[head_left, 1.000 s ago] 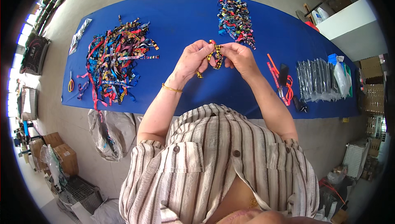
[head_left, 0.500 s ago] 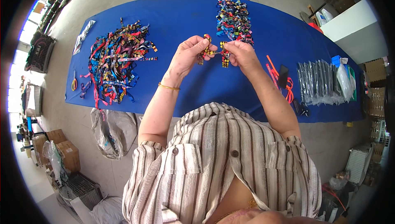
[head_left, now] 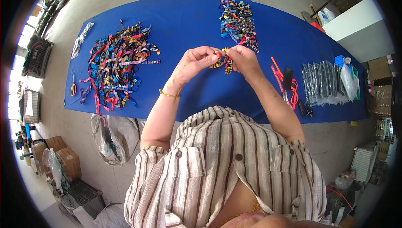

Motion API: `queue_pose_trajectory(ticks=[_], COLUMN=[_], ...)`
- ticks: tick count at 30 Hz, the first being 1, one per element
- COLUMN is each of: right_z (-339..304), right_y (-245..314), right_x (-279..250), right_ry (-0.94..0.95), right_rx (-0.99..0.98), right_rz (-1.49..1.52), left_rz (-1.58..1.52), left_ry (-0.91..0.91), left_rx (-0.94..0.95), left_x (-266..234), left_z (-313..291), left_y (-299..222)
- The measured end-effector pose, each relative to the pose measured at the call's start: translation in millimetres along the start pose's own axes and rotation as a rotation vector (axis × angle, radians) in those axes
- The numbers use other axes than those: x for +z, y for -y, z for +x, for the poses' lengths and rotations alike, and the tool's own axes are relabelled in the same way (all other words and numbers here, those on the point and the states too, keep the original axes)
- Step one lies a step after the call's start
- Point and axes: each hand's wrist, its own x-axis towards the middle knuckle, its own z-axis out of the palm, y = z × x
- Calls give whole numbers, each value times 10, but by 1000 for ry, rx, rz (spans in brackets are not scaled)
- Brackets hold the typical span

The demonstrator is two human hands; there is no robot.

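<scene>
Above the middle of the blue table [head_left: 180, 23], the left hand [head_left: 196, 63] is pinching a yellow-and-black checked strap [head_left: 228, 68] with red on it between thumb and fingers, and the right hand [head_left: 244, 60] is gripping it just beside. Whether a knot is forming between them is too small to tell. The strap is looking light, soft and limp, probably hard to break; it is likely best taken by fingertip pinch on its flat faces, close to the bend. It is curling, so no single long axis is showing, but its free end is hanging toward the table's near edge. A loose heap of straps [head_left: 115, 67] is lying toward the table's left end; a denser bundle of straps [head_left: 238, 21] is stretching inward from its far edge.
</scene>
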Motion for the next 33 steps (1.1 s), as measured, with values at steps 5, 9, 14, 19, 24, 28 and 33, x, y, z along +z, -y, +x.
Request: queue_pose_trajectory(ticks=[5, 9, 14, 19, 24, 28, 33], right_z=[-1, -38, -133, -128, -142, -157, -137], right_y=[-118, -109, 2, -58, -57, -31, -23], right_x=[89, 195, 249, 210, 152, 190, 108], right_ry=[-51, -39, 68, 146, 147, 139, 67], right_rx=[-232, -343, -251, -249, -163, -203, -151], right_rz=[-144, -241, -144, -99, -131, -70, -96], left_rz=[183, 146, -12, -186, -161, -153, -182], left_ry=[-45, -72, -102, -118, -190, -178, -179], left_rx=[-126, -160, -164, -176, -176, -176, -112], left_x=[54, 5, -143, -149, -78, -50, -22], left_z=[-70, -77, -53, -59, -18, -28, -27], left_y=[-189, -143, 45, 2, 20, 42, 79])
